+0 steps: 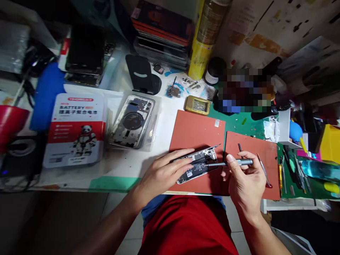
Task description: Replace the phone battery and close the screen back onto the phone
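Observation:
An opened smartphone point(198, 163), its battery and inner parts showing, lies at a slant on the red-brown mat point(198, 131). Over its left part my left hand point(162, 171) holds it, fingers stretched along the far edge and across the battery; the thumb is hidden. My right hand point(245, 179) is closed around the grey handle of a screwdriver point(240, 162). The screwdriver's thin shaft points left over the phone, its tip at the battery; whether it touches cannot be made out. Beside the right hand lie a thin black tool point(240, 150) and metal tweezers point(261, 166).
To the left are a phone housing point(132, 122) in a clear tray and a battery package point(75, 131). Behind the mat stand a small gold tin point(197, 105), a black phone stand point(140, 76) and a yellow spray can point(203, 46). Several tools point(292, 170) lie at right.

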Motion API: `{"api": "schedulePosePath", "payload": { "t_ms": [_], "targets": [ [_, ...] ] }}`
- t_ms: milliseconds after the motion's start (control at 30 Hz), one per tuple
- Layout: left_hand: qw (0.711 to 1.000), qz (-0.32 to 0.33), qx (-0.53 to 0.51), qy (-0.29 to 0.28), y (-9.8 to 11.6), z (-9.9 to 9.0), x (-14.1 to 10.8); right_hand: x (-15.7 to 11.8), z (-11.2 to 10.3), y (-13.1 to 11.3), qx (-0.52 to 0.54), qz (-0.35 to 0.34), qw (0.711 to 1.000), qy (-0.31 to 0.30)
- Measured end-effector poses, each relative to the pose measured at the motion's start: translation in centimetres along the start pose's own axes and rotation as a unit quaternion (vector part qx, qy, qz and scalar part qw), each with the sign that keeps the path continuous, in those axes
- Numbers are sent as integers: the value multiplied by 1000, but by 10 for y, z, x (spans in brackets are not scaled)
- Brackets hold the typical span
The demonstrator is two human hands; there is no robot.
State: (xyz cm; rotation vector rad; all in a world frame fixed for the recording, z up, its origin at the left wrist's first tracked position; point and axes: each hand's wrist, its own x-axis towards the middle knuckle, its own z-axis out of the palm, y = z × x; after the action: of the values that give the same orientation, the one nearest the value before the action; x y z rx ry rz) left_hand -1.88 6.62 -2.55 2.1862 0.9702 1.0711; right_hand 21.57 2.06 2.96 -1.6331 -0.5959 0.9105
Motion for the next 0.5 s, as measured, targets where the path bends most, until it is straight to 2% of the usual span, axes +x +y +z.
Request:
{"api": "schedulePosePath", "payload": {
  "t_ms": [267,500],
  "targets": [
    [1000,0,-19,-2,0,-2,1,-3,10,10,-9,32,999,-9],
    [1000,9,-26,-13,-2,-2,-1,-2,13,14,-5,31,999,-13]
  ]
}}
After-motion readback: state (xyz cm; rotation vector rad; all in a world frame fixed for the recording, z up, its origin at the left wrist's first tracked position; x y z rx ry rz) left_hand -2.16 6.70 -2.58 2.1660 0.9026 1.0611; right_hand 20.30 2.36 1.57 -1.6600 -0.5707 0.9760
